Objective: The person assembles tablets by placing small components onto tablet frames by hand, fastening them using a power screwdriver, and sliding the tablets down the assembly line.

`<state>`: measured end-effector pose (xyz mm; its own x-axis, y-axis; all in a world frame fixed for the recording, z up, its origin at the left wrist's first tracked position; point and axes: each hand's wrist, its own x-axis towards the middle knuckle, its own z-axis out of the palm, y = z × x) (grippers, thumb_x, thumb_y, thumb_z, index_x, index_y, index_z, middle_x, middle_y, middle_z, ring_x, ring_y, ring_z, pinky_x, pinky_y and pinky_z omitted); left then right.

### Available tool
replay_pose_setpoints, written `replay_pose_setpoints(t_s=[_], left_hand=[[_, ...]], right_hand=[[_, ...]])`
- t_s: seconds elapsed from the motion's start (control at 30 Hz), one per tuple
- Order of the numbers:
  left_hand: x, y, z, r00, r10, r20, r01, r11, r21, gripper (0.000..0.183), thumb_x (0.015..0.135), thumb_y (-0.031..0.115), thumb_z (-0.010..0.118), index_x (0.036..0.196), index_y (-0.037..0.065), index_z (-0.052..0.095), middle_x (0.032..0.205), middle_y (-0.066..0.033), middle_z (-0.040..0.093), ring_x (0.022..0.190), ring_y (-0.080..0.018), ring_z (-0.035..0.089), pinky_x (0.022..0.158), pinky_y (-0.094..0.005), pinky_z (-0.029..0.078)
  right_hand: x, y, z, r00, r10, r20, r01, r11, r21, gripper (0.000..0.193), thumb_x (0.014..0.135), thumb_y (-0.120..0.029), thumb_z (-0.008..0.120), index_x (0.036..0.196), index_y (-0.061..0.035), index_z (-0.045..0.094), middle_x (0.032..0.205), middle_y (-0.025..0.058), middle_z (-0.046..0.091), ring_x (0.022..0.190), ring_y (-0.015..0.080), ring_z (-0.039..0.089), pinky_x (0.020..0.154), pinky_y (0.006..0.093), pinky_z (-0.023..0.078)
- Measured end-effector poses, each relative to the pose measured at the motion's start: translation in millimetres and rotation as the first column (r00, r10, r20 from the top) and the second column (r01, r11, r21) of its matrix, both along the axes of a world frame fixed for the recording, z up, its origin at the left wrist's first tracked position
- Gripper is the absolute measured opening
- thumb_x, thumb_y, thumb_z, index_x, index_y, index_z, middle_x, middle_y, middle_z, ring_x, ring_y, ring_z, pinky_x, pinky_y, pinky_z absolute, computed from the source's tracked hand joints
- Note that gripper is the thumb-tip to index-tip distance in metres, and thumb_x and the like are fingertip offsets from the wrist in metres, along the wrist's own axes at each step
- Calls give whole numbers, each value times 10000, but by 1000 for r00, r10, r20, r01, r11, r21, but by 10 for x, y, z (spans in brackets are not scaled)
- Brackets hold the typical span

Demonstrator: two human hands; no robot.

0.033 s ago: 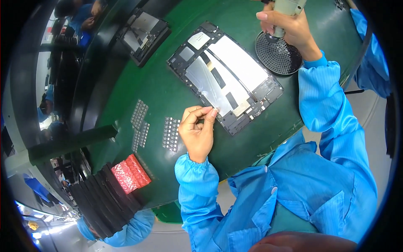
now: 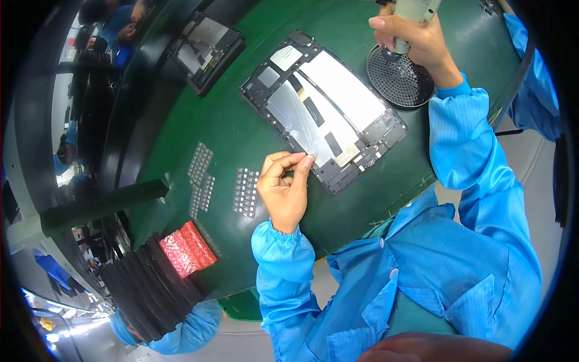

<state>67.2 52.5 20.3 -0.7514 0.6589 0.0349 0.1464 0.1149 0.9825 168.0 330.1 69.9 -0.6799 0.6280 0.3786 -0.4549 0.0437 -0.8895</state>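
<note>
An opened tablet [image 2: 348, 84] lies tilted on the green table, its inner side up with white and silver battery panels, a flat cable and black edging. At its near left edge is my left hand [image 2: 284, 190], thumb and forefinger pinched together; what is between them, if anything, is too small to make out. My right hand [image 2: 422, 45] is closed round a pale grey-green electric screwdriver [image 2: 416, 9], cut off by the upper frame edge. Its lower end points down over a round black dish [image 2: 386, 81] with a pitted surface, right of the tablet.
Sheets of small parts [image 2: 246, 192] lie left of my left hand, with more sheets [image 2: 201, 166] beyond. A red bubble-wrap pouch [image 2: 188, 248] sits beside a stack of black slabs [image 2: 148, 286]. Another opened device [image 2: 205, 51] rests at the far left. Another person's blue sleeve [image 2: 537, 90] is at right.
</note>
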Motion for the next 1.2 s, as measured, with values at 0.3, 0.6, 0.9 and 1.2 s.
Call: replay_pose_setpoints(t_s=[0.3, 0.6, 0.9, 1.2], left_hand=[[150, -110, 37, 815, -25, -579, -68, 988, -138, 161, 739, 45, 710, 858, -37, 639, 794, -103, 586, 618, -162, 569, 527, -264, 463], [-21, 40, 60, 636, -165, -754, 116, 986, -118, 201, 665, 94, 755, 788, -15, 639, 738, -93, 535, 631, -239, 543, 529, -337, 452], [16, -81, 32, 557, -206, -805, 88, 978, -189, 271, 686, 170, 735, 894, 10, 673, 625, -47, 521, 562, -195, 550, 468, -328, 448], [19, -119, 27, 579, -191, -792, 94, 981, -168, 296, 703, 171, 731, 934, -3, 669, 574, -79, 515, 501, -228, 537, 448, -350, 428]], right_hand=[[-15, 90, -105, 999, -21, -24, 24, 992, 122, 391, 750, -36, 666, 1093, 41, 492, 629, 49, 542, 459, 113, 504, 428, 260, 422], [-186, -747, 242, 980, 162, -119, -152, 985, 84, 323, 742, -28, 674, 1021, 73, 546, 565, 40, 556, 466, 91, 525, 427, 222, 402], [-604, -1308, 168, 900, 432, 57, -436, 898, 67, 304, 728, -8, 682, 995, 20, 540, 590, 37, 563, 450, 86, 532, 416, 222, 425], [-661, -1407, 106, 888, 437, 143, -443, 896, 10, 273, 733, -5, 674, 975, 30, 550, 565, 33, 553, 452, 81, 530, 412, 216, 414]])
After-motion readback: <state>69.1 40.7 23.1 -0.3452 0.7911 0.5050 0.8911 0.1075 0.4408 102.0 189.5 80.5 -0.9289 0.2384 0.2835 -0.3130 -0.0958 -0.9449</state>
